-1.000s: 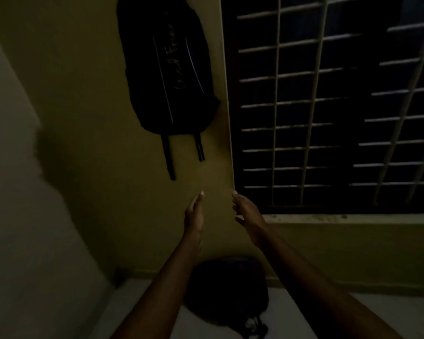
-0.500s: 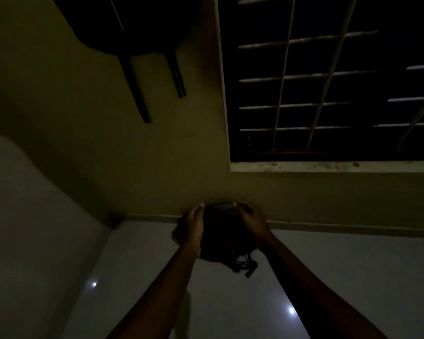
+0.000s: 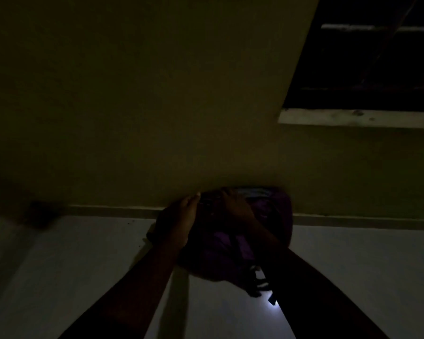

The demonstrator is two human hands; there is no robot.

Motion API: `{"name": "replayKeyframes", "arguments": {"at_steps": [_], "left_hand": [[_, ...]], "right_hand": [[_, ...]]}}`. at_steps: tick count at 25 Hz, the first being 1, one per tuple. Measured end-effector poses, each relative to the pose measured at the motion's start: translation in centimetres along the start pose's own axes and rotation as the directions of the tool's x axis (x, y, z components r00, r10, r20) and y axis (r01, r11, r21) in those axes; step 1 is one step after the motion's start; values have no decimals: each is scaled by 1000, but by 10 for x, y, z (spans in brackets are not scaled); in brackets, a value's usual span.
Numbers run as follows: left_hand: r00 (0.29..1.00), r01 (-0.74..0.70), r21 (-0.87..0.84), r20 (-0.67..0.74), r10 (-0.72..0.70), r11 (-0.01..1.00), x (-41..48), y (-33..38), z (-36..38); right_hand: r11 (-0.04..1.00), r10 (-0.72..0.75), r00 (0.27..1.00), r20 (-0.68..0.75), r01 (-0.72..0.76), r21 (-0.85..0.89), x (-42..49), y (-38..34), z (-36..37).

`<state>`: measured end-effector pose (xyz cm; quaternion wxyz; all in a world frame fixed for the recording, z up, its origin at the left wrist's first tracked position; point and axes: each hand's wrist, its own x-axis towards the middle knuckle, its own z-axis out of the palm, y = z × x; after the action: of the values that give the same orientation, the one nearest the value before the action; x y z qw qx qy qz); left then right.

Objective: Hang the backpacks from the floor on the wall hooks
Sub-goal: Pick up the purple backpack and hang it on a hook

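Note:
A dark purple backpack (image 3: 267, 231) lies on the pale floor against the foot of the yellow wall, in very dim light. My left hand (image 3: 179, 221) presses flat on the bag's left side, fingers pointing to the wall. My right hand (image 3: 235, 206) lies over the bag's top near its light-coloured rim. Its fingers curl onto the fabric, though the dark hides how firm the hold is. Dark straps with a buckle (image 3: 260, 282) trail from the bag's near end onto the floor.
The yellow wall (image 3: 157, 106) fills the upper view, and a skirting strip (image 3: 103, 210) runs along its foot. A dark barred window (image 3: 377, 57) with a pale sill (image 3: 357, 118) sits at the upper right. A second wall (image 3: 0, 253) closes the left corner. The floor reflects a light spot.
My view has dropped and come closer to the floor bag. The hung black backpack has left the top of the frame. Both hands went from mid-air onto the purple backpack.

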<state>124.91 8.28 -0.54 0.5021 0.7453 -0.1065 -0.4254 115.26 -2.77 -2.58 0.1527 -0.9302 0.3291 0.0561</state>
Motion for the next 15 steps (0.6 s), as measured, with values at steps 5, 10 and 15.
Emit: {"name": "replayKeyframes", "arguments": {"at_steps": [5, 10, 15], "left_hand": [[986, 165, -214, 72, -153, 963, 71, -63, 16], [931, 364, -376, 108, -350, 852, 67, -75, 13], [833, 511, -616, 181, -523, 600, 9, -21, 20]], "right_hand": [[980, 115, 992, 47, -106, -168, 72, 16, 93], [967, 236, 961, 145, -247, 65, 54, 20, 119], [807, 315, 884, 346, -441, 392, -28, 8, 52]]}}
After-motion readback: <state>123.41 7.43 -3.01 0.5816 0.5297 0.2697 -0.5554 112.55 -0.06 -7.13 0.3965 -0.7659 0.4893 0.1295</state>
